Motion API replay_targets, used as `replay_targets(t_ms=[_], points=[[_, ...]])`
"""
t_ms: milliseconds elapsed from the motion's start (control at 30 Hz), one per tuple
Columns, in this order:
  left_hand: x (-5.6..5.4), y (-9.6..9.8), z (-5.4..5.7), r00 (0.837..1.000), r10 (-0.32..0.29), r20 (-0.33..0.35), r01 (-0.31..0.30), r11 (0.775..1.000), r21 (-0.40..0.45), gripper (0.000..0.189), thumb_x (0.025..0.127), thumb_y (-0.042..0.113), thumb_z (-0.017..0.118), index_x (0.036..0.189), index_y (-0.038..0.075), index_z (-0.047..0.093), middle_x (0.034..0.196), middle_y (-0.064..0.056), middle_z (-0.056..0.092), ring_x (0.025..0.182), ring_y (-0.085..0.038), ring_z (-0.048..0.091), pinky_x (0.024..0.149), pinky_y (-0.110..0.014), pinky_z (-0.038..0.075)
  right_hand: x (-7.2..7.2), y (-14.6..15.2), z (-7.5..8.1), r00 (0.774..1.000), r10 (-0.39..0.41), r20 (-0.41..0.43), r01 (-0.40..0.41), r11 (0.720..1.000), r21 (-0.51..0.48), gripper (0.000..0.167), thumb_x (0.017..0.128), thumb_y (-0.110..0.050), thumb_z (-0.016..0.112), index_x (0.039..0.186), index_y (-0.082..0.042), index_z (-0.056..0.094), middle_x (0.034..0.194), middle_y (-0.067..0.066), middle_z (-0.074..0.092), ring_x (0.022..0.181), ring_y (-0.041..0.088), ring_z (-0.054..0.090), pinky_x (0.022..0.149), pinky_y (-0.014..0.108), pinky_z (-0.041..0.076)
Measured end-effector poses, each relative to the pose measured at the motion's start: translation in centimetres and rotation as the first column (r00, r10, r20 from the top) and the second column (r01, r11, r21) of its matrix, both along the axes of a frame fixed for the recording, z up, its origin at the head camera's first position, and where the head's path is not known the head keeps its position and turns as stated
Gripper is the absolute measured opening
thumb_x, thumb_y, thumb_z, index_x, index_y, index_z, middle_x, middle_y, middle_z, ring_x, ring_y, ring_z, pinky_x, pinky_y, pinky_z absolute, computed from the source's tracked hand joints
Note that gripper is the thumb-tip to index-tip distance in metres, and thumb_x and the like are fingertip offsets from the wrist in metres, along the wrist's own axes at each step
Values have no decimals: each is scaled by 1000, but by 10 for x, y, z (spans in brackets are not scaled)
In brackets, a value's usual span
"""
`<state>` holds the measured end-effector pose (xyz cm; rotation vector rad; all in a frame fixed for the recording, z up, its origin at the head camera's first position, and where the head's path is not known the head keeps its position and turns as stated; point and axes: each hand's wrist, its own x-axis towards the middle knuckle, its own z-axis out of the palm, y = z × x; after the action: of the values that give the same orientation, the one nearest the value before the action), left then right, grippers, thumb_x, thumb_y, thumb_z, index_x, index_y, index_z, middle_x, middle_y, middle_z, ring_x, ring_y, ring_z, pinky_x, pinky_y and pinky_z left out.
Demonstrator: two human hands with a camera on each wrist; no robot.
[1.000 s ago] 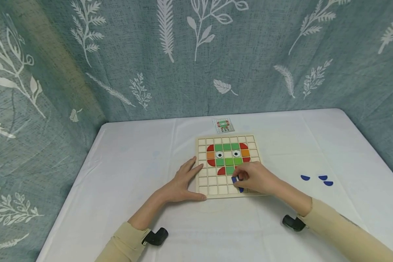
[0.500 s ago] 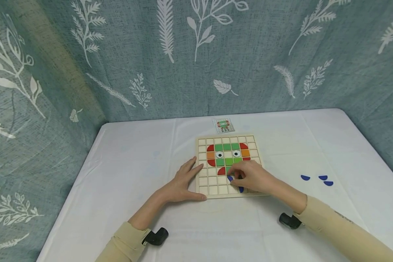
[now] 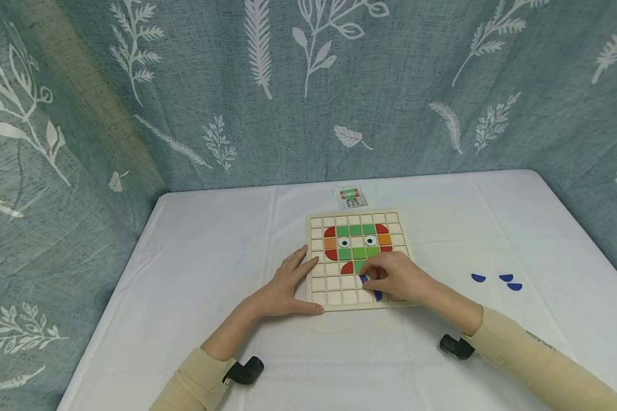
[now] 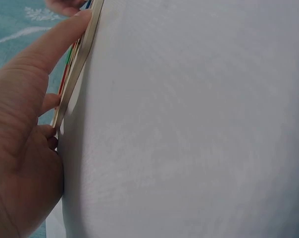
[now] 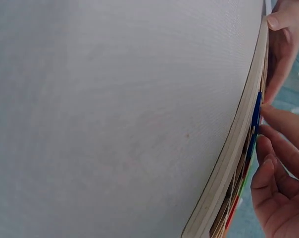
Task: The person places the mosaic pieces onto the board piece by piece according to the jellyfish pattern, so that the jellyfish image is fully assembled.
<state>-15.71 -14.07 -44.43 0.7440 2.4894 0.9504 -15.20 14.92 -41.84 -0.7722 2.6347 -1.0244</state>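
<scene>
A wooden grid board (image 3: pixel 334 283) bears a face of red, green and orange tiles with two round eye tiles. My left hand (image 3: pixel 288 288) has its fingers spread at the board's left side, the thumb on the front left corner. Over the lower middle of the grid, my right hand (image 3: pixel 398 277) pinches a blue half-round tile (image 3: pixel 364 279) between thumb and fingers, partly hidden by them. A second blue tile (image 3: pixel 377 295) lies on the board just below that hand. In the right wrist view, the fingertips touch the blue tile (image 5: pixel 256 111) low against the board's surface.
To the right of the board, three blue half-round tiles (image 3: pixel 478 278) lie on the white tablecloth (image 3: pixel 211 257). A small picture card (image 3: pixel 351 197) with a similar coloured figure lies behind the board. A patterned green-blue curtain (image 3: pixel 288 131) hangs behind the table.
My right hand has shifted slightly left on the board, and the blue tile in it has moved left and turned. My left hand has stayed where it was.
</scene>
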Motion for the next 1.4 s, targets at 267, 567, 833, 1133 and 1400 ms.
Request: replay_targets(t_ms=[267, 567, 833, 1133, 1400], points=[[0, 0, 1, 1000, 2, 10, -2, 1000, 3, 105, 74, 45, 83, 156, 13, 26, 163, -7, -1, 148, -30, -2, 114, -57, 14, 3, 34, 5, 989, -96, -108, 97, 995, -1, 10, 89, -16, 73, 98, -11, 74, 76, -10, 58, 67, 8, 48, 57, 24, 43], [1, -2, 1, 1000, 10, 12, -10, 1000, 1, 105, 74, 46, 83, 156, 13, 25, 163, -7, -1, 148, -30, -3, 113, -58, 14, 21, 116, 11, 956, -242, -164, 265, 954, 138, 14, 85, -6, 73, 99, -5, 72, 85, -3, 65, 75, 12, 55, 63, 28, 48], [2, -3, -1, 1000, 0, -1, 0, 1000, 18, 105, 74, 45, 83, 155, 11, 27, 163, -9, 0, 148, -31, -3, 113, -58, 14, 42, 161, 10, 929, -338, -154, 366, 904, 222, 17, 82, -8, 76, 96, -1, 70, 83, 1, 64, 68, 12, 50, 57, 27, 44], [1, -2, 0, 1000, 5, 10, -6, 1000, 14, 105, 74, 46, 83, 155, 12, 26, 163, -7, -1, 148, -30, -3, 113, -58, 15, 39, 163, 2, 951, -224, -211, 259, 953, 156, 19, 81, 8, 72, 95, -5, 70, 90, 1, 66, 76, 15, 60, 65, 28, 52], [0, 1, 2, 1000, 5, 31, -5, 1000, 5, 104, 75, 45, 83, 156, 12, 26, 163, -8, -1, 148, -30, -4, 113, -58, 14, 35, 148, 0, 932, -308, -189, 339, 927, 159, 10, 86, -8, 74, 95, -5, 70, 86, 0, 66, 76, 17, 60, 64, 31, 52]])
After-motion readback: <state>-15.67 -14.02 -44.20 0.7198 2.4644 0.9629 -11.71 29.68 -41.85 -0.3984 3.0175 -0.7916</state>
